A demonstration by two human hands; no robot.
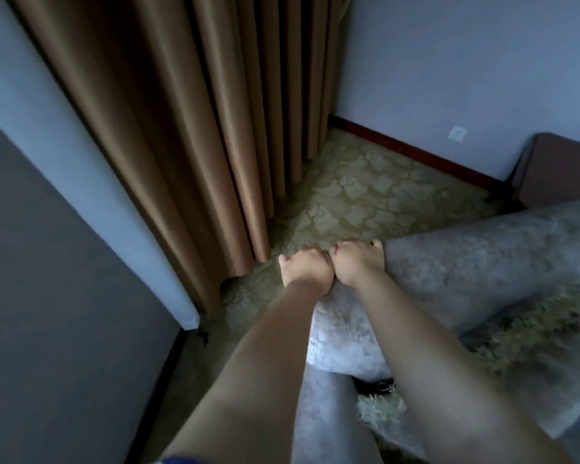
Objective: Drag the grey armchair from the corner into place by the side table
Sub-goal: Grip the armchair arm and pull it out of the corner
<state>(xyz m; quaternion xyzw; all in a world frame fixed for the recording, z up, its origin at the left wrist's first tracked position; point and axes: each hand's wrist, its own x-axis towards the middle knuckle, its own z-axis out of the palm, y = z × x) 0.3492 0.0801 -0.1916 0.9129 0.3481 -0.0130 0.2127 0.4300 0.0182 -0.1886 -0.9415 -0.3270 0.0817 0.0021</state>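
The grey armchair [466, 262] fills the lower right, its velvety upholstery seen from above. My left hand [305, 272] and my right hand [355, 264] sit side by side, knuckles touching, both curled over the chair's top corner edge. A shaggy greenish throw [533, 336] lies over the seat. The dark reddish-brown side table [563, 169] stands at the right edge, beyond the chair and against the wall.
Brown curtains [198, 128] hang to the floor at the corner, left of my hands. Patterned green carpet [365, 189] lies open between curtain, wall and chair. A grey panel [47, 296] stands at left. A wall socket [457, 133] sits above the dark skirting board.
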